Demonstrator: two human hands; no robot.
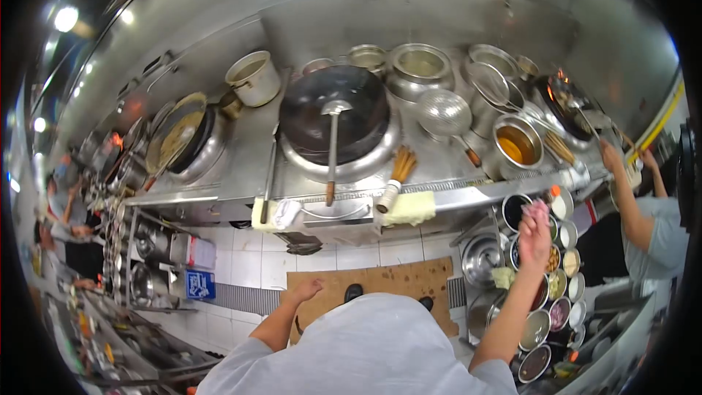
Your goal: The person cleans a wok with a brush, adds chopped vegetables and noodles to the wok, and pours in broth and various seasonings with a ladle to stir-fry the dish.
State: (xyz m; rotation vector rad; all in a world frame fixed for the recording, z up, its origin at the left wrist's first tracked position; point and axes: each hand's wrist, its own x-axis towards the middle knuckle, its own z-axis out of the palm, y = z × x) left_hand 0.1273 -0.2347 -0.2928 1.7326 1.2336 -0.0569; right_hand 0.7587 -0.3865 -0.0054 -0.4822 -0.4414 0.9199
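My right hand (535,238) is raised above the ingredient containers at the right, its fingers closed around some small pinkish pieces (540,211) that I cannot name for certain. Close by it are a dark-filled pot (516,211) and several small bowls. My left hand (307,290) hangs over the brown floor mat (380,278), fingers loosely extended and holding nothing. Ahead of me a large black wok (311,113) sits on the stove ring, with a ladle (333,132) resting in it, its handle towards me.
A bamboo brush (401,172) and yellow cloths (409,208) lie along the counter's front edge. A perforated strainer (444,113), a pot of amber liquid (518,145) and a white pot (253,78) stand around the wok. At the right, a co-worker (647,230) handles another wok (563,106).
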